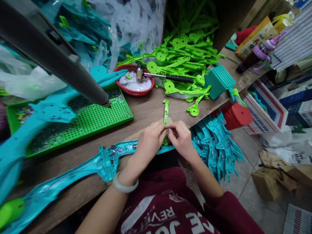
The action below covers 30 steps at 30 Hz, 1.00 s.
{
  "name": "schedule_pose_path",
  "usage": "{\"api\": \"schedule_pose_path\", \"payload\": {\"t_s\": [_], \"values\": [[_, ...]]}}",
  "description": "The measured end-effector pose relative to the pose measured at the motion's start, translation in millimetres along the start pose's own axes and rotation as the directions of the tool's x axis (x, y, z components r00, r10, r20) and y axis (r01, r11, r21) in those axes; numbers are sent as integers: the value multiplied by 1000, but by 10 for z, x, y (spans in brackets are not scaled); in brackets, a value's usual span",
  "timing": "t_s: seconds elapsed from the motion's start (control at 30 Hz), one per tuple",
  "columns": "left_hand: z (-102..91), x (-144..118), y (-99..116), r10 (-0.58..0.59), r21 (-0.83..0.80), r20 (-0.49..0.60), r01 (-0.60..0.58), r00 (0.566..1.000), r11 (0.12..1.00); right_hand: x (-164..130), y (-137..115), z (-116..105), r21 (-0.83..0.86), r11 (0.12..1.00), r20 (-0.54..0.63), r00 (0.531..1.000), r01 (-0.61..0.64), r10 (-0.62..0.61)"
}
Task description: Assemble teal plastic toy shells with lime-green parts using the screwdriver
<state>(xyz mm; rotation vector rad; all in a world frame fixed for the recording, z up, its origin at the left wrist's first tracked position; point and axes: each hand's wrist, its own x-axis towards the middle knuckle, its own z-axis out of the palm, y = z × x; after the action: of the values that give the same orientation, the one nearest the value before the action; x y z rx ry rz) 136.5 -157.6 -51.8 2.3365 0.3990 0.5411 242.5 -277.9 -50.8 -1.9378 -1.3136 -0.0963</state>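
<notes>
Worn wooden bench (146,112), scuffed top, w/ a concrete floor (246,191) off to the right of it. Both hands meet at the bench's near edge. Left hand (149,143) and right hand (181,139) have fingertips pinched together, nearly closed, on the lower end of a slim green strip (166,113); it runs straight away from the fingers across the bench. Right under the fingers lies a long teal shell (104,162) w/ thin red wires in it, stretching off to the left of the left hand. White bangle (124,185) on the left wrist.

Beyond the fingers: red basket (134,85) w/ a hammer (165,77) resting across it, and a heap of green parts (187,55) further back and to the right. Left of the fingers, a green perforated tray (92,118). Right of the right hand, a stack of teal parts (216,146) hangs off the bench edge, a red stool (237,115) behind it. Teal mesh box (219,81) sits past the green heap's right side.

Hard to read: what exactly the fingertips grip on the strip, since the hands cover it. A dark blurred bar (48,48) cuts across top left, hiding bags behind it. Teal piece at far left is cropped and smeared. Cardboard box (273,182) on the floor is partly crumpled.
</notes>
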Motion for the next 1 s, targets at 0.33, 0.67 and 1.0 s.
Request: {"api": "schedule_pose_path", "payload": {"t_s": [0.33,0.67,1.0], "values": [[87,123,16,6,-144,11,-4,1000,990,63,135,-19,-154,986,-1,998,64,-65],[154,96,-16,32,-80,-25,-34,999,996,78,256,111,-280,947,50,987,159,-151],[175,72,-8,-37,-30,-38,36,999,999,35,308,317,-71,996,19,999,49,-48]]}}
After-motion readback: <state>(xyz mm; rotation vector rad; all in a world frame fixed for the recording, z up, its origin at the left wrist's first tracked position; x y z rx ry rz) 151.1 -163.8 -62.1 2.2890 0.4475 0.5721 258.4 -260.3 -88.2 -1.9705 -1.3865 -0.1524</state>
